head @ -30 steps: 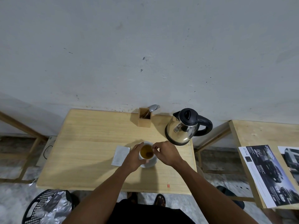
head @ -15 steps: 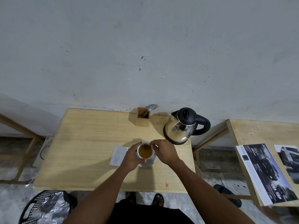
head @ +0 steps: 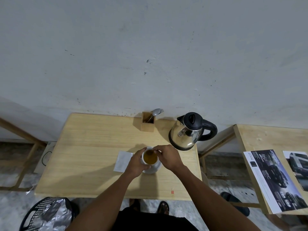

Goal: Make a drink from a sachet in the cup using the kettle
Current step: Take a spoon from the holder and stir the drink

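A white cup full of amber drink stands on a white saucer near the front of the wooden table. My left hand wraps around the cup's left side. My right hand hovers at the cup's right rim, fingers pinched on a thin stirrer whose end dips into the drink. A white sachet lies flat just left of the cup. The steel kettle with black lid and handle stands behind the cup to the right.
A wooden holder with a spoon and fork stands at the table's back edge by the wall. A second table with printed leaflets is on the right. A black basket lined with foil sits on the floor, front left.
My right hand has shifted slightly around the cup's rim with the stirrer. The left hand keeps its hold on the cup.
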